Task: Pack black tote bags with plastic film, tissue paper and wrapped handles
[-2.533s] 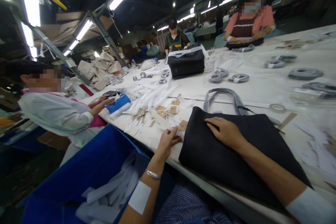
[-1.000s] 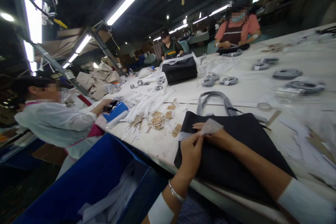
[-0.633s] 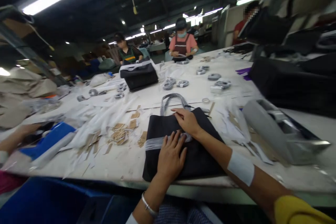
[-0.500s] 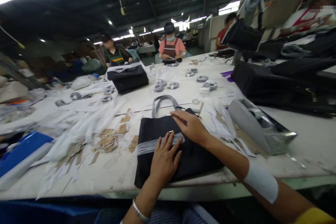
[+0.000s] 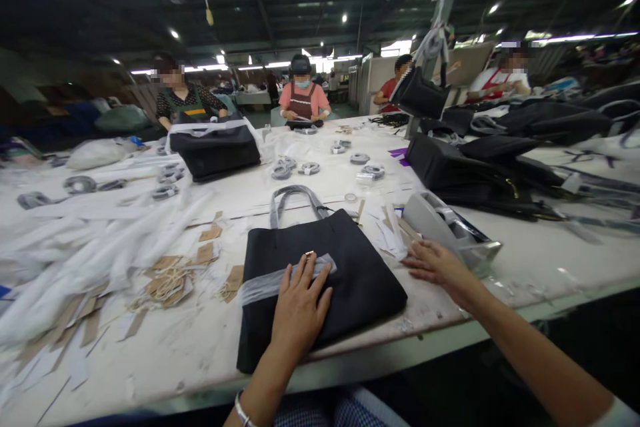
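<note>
A black handbag lies flat near the table's front edge, its wrapped grey handles pointing away from me. Across its front runs a pale translucent wrapping strip, beside a small gold clasp. My left hand rests flat on the bag over the strip, fingers spread. To the right of the bag, my right hand is stretched out with fingers apart, close to white paper strips and the grey tape dispenser. Nothing shows in its fingers.
Brown tags with string and white wrapping sheets cover the left side. Several grey coiled straps lie farther back. Another black bag stands at back left, and black bags are piled on the right. Several people sit across the table.
My right hand has left the bag's top and moved right, toward the tape dispenser and paper strips. My left hand stays on the bag. The camera view has turned right.
</note>
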`<action>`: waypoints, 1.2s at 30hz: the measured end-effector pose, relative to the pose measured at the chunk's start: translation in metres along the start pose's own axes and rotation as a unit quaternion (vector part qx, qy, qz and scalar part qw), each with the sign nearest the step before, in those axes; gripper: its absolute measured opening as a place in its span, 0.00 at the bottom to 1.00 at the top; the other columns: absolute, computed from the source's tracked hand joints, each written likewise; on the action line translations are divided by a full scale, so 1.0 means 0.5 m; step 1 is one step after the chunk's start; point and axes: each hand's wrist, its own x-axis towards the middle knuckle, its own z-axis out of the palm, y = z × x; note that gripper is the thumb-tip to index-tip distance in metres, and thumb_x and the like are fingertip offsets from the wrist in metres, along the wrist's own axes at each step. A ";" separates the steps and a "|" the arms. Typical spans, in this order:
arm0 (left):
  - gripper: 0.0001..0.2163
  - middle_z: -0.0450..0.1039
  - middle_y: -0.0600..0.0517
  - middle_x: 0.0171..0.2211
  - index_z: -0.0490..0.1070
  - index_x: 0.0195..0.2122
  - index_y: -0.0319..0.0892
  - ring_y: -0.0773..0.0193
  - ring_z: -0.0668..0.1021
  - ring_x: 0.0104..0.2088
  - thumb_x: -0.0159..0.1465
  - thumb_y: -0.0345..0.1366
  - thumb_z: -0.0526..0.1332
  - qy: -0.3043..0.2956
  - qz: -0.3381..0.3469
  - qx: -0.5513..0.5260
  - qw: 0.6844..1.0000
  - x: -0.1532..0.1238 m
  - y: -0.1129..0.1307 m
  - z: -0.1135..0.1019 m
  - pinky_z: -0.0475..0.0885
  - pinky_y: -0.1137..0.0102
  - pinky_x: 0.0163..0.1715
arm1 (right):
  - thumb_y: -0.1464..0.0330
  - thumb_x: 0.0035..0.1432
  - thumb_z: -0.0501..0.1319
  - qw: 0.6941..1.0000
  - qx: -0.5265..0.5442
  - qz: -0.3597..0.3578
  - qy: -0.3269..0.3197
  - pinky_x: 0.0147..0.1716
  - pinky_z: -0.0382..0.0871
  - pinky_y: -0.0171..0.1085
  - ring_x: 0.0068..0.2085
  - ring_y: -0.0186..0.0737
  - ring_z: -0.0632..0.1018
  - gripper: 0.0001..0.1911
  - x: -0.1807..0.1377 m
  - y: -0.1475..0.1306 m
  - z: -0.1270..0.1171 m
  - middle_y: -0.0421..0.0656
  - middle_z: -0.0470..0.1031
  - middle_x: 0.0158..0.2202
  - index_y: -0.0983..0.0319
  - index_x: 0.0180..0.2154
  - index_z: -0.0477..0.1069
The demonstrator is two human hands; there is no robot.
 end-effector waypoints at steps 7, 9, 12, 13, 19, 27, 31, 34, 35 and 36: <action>0.21 0.57 0.49 0.67 0.61 0.64 0.54 0.52 0.62 0.66 0.70 0.43 0.53 0.016 0.002 -0.004 1.000 -0.002 -0.003 0.004 0.61 0.49 0.63 | 0.66 0.60 0.65 0.982 0.120 0.110 -0.099 0.16 0.65 0.23 0.22 0.25 0.71 0.08 0.009 -0.026 0.031 0.42 0.76 0.32 0.62 0.38 0.70; 0.21 0.57 0.49 0.67 0.61 0.64 0.54 0.52 0.62 0.66 0.70 0.42 0.54 0.020 0.003 -0.007 1.000 -0.002 -0.003 0.005 0.61 0.49 0.63 | 0.66 0.59 0.66 0.986 0.083 0.106 -0.097 0.14 0.61 0.22 0.21 0.25 0.69 0.08 0.012 -0.028 0.036 0.39 0.73 0.28 0.63 0.37 0.71; 0.21 0.58 0.49 0.67 0.62 0.64 0.54 0.52 0.62 0.66 0.70 0.42 0.54 0.021 0.001 -0.016 1.000 -0.002 -0.003 0.005 0.61 0.49 0.63 | 0.68 0.53 0.71 0.991 0.030 0.059 -0.112 0.17 0.65 0.22 0.24 0.26 0.72 0.14 0.010 -0.035 0.045 0.37 0.72 0.28 0.62 0.42 0.74; 0.21 0.58 0.49 0.67 0.62 0.64 0.54 0.52 0.62 0.66 0.70 0.42 0.54 0.020 -0.001 -0.019 1.000 -0.002 -0.003 0.005 0.61 0.48 0.63 | 0.69 0.50 0.72 0.992 0.023 0.036 -0.122 0.20 0.68 0.23 0.26 0.27 0.74 0.18 0.008 -0.039 0.048 0.37 0.74 0.30 0.60 0.43 0.74; 0.20 0.58 0.49 0.67 0.62 0.64 0.53 0.52 0.62 0.66 0.70 0.42 0.53 0.026 -0.004 -0.024 0.999 -0.003 -0.003 0.006 0.61 0.49 0.63 | 0.68 0.44 0.74 0.991 0.021 -0.111 -0.073 0.32 0.76 0.28 0.35 0.35 0.78 0.22 0.014 -0.048 0.056 0.38 0.77 0.35 0.59 0.44 0.75; 0.20 0.59 0.49 0.66 0.63 0.63 0.53 0.52 0.63 0.65 0.70 0.42 0.54 0.029 -0.005 -0.025 0.999 -0.003 -0.003 0.004 0.61 0.49 0.63 | 0.75 0.49 0.67 0.982 0.178 -0.045 0.038 0.29 0.77 0.29 0.32 0.33 0.78 0.14 0.022 -0.012 0.048 0.40 0.78 0.35 0.59 0.39 0.73; 0.20 0.59 0.50 0.66 0.63 0.63 0.54 0.53 0.63 0.66 0.70 0.42 0.53 0.020 -0.010 -0.032 0.999 -0.003 -0.002 0.003 0.60 0.49 0.63 | 0.72 0.52 0.69 0.985 0.167 0.019 -0.034 0.36 0.79 0.32 0.36 0.37 0.81 0.17 -0.006 -0.001 0.077 0.43 0.80 0.37 0.59 0.45 0.71; 0.20 0.59 0.49 0.66 0.63 0.63 0.53 0.53 0.62 0.66 0.70 0.42 0.53 0.023 -0.011 -0.033 0.999 -0.003 -0.001 0.003 0.60 0.49 0.63 | 0.74 0.51 0.70 0.992 0.120 0.008 -0.042 0.38 0.79 0.31 0.37 0.37 0.82 0.20 -0.013 0.001 0.102 0.44 0.81 0.37 0.61 0.46 0.70; 0.20 0.59 0.49 0.66 0.63 0.63 0.53 0.53 0.62 0.66 0.70 0.42 0.53 0.025 -0.010 -0.031 0.999 -0.003 -0.001 0.003 0.60 0.49 0.63 | 0.75 0.51 0.69 0.993 0.113 0.009 -0.036 0.37 0.79 0.31 0.36 0.37 0.82 0.19 -0.011 0.002 0.107 0.44 0.81 0.37 0.62 0.45 0.71; 0.20 0.59 0.49 0.66 0.63 0.63 0.53 0.53 0.63 0.66 0.70 0.42 0.54 0.027 -0.009 -0.030 0.999 -0.003 -0.002 0.004 0.60 0.49 0.63 | 0.75 0.51 0.69 0.993 0.113 0.010 -0.029 0.36 0.79 0.30 0.35 0.37 0.82 0.17 -0.008 0.003 0.110 0.45 0.81 0.36 0.62 0.43 0.72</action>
